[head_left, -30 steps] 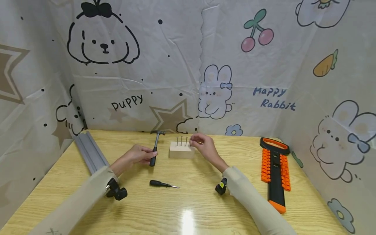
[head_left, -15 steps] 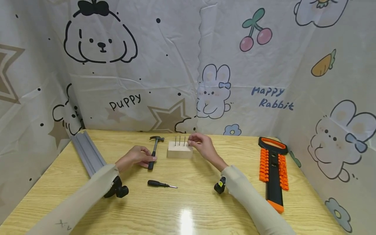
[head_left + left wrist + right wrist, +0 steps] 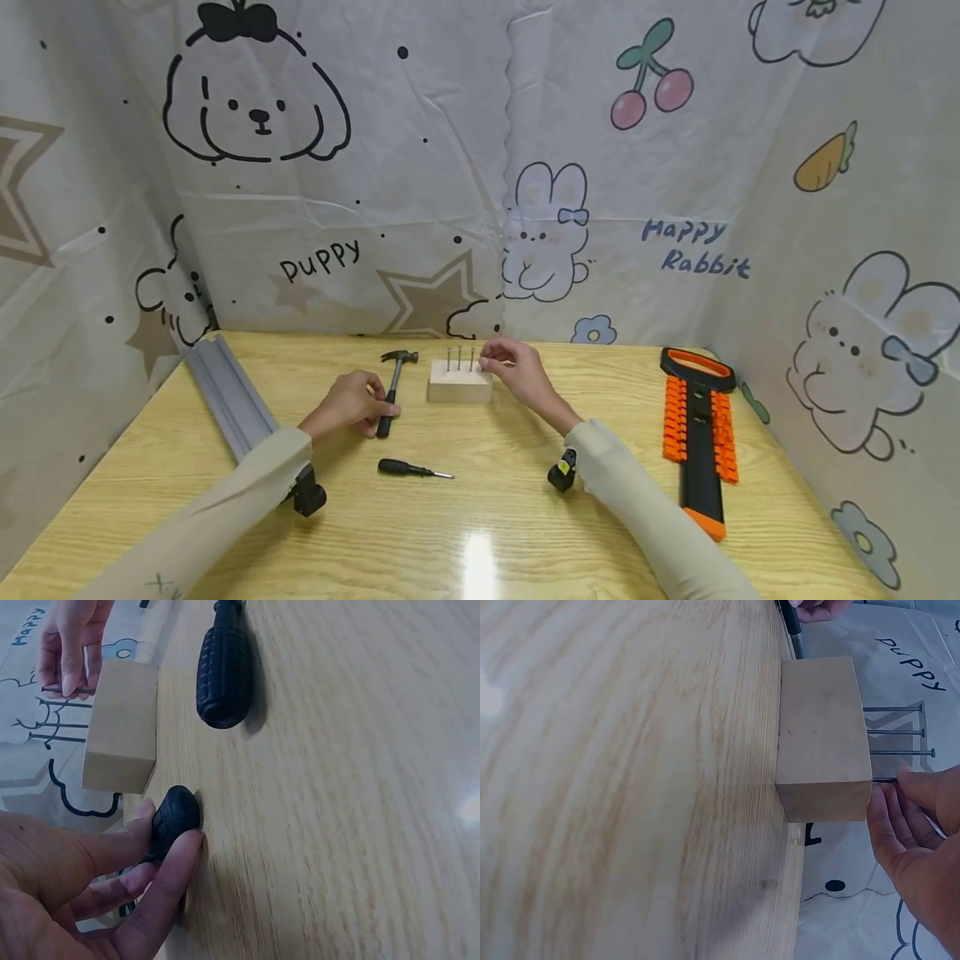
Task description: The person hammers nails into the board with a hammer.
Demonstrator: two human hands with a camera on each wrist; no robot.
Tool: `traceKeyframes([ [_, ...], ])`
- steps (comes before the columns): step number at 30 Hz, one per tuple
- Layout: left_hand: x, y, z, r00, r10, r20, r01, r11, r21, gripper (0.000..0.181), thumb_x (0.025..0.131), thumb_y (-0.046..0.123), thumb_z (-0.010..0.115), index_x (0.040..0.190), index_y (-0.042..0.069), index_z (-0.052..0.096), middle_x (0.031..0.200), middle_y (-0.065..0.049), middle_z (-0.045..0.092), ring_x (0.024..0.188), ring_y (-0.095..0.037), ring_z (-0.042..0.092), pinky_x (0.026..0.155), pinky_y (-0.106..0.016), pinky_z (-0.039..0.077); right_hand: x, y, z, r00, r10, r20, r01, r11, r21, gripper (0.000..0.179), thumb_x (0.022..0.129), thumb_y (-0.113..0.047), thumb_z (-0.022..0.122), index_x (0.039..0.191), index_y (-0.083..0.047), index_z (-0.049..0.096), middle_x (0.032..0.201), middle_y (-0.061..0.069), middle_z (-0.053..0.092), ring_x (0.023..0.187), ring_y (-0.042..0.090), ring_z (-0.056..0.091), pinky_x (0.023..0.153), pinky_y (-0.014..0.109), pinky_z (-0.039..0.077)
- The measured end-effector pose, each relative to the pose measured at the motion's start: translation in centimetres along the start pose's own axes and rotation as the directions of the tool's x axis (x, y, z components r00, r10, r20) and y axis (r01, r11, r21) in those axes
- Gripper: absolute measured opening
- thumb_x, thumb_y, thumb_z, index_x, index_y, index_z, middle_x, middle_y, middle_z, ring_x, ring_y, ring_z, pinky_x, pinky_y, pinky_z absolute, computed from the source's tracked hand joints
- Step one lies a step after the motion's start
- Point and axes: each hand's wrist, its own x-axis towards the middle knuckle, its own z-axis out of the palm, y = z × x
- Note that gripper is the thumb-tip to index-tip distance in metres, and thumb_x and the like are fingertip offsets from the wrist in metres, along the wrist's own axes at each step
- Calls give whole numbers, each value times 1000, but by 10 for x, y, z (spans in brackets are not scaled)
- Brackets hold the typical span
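A pale wooden block [image 3: 460,388] stands near the back of the table, with 3 nails [image 3: 460,359] upright in its top and another at its right end. That end nail [image 3: 885,780] is pinched between the thumb and fingers of my right hand [image 3: 520,372]. Left of the block lies a claw hammer [image 3: 393,383] with a black handle, its head toward the back wall. My left hand [image 3: 352,403] holds the lower handle between thumb and fingers, as the left wrist view shows close up. Nearer to me lies a black-handled screwdriver [image 3: 405,468], its tip pointing right.
A grey grooved rail [image 3: 232,390] lies along the table's left side. On the right is a black and orange tool [image 3: 702,450] with a loop handle and ribbed orange sides. A printed cloth [image 3: 420,208] hangs behind and at both sides.
The hammer has come slightly toward me, its head now lower and farther from the back wall, with my left hand on it. My right hand stays at the end nail.
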Motion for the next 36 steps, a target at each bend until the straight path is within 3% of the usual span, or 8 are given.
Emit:
traceKeyframes([
  [7,0,1,2,999,35,-15,-35,999,-11,25,93,12,82,97,-3,63,76,-13,64,50,-15,64,52,-30,59,1,0,-1,1000,27,-12,-27,1000,-8,10,100,-2,69,110,2,71,106,18,73,97,28,71,82,27,59],
  [12,0,1,5,1000,25,-10,-25,999,-26,25,93,11,82,98,-4,63,78,-14,65,53,-15,65,53,-31,59,-1,-1,-3,999,31,-5,-31,999,-9,10,100,-2,70,110,2,71,106,17,73,96,27,71,84,31,60],
  [16,2,5,5,1000,11,-1,-11,1000,-18,25,92,11,82,97,-4,62,80,-14,67,56,-17,66,54,-31,60,-2,-1,-4,999,43,-13,-43,999,-9,11,100,-2,70,110,3,70,106,17,72,98,27,71,84,28,59],
  [29,4,16,-1,999,-42,24,40,996,84,21,95,12,79,92,-3,65,79,-14,67,64,-20,67,58,-31,61,0,-8,-3,999,46,-4,-46,999,-6,16,98,-5,73,112,3,69,109,18,73,99,28,71,88,32,60],
  [36,3,16,-1,1000,-10,-15,12,984,180,31,105,22,68,82,1,65,58,-1,51,54,-22,68,52,-28,56,-1,-12,-9,999,32,0,-32,998,-45,19,98,-7,74,113,4,69,110,18,72,100,29,71,89,33,60],
])
